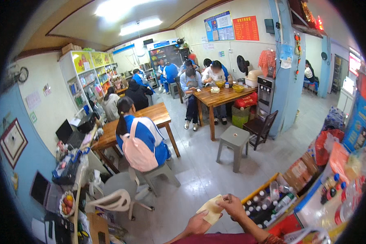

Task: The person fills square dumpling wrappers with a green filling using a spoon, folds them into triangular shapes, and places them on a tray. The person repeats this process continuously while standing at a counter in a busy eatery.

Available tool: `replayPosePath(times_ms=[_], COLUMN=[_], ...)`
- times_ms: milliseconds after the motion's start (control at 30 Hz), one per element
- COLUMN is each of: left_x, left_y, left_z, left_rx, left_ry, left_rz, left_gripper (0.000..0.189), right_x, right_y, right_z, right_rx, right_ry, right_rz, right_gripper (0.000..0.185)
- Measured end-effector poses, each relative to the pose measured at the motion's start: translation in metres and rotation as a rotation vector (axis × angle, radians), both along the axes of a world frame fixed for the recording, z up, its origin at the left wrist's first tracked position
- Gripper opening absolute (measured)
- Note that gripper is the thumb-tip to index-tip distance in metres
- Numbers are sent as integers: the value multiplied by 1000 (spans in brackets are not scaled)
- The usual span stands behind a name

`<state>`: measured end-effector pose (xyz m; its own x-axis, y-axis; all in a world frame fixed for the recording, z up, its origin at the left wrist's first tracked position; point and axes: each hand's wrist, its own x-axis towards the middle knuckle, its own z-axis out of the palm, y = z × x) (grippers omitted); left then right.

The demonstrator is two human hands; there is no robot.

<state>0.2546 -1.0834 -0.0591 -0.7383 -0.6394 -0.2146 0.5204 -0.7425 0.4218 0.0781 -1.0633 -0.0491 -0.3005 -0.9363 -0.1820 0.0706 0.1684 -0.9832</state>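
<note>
Just in front of my body, both hands hold a pale yellow, flexible sheet (212,210); whether it is dough, cloth or paper I cannot tell. My left hand (199,224) lies under its lower left side, with the thumb over the near face. At the upper right corner, the fingers of my right hand (234,208) pinch the edge. Part of the left fingers is hidden behind the sheet. Close beyond my right hand sits a yellow-rimmed crate (259,189) full of bottles (263,205).
A grey stool (234,143) and a dark wooden chair (260,129) stand ahead. Left are a swivel chair (119,199), a fruit bowl (67,205) and a laptop (45,192). A person with a pink backpack (139,146) sits at a wooden table (155,116); others sit beyond.
</note>
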Motion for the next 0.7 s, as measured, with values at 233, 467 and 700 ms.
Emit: replayPosePath(times_ms=[233, 467, 700], left_x=[-12, -8, -67], left_y=[-192, -430, -659], left_z=[23, 16, 26], left_rx=[-86, -98, 6], left_ry=[-37, 6, 141], left_rz=[153, 123, 84], left_gripper=[56, 65, 53], right_x=[-23, -35, -87], right_y=[-233, -463, -667], right_z=[-4, 9, 46], right_rx=[-190, -247, -245], right_ry=[0, 320, 290], right_rz=[243, 238, 105], right_gripper=[24, 21, 17])
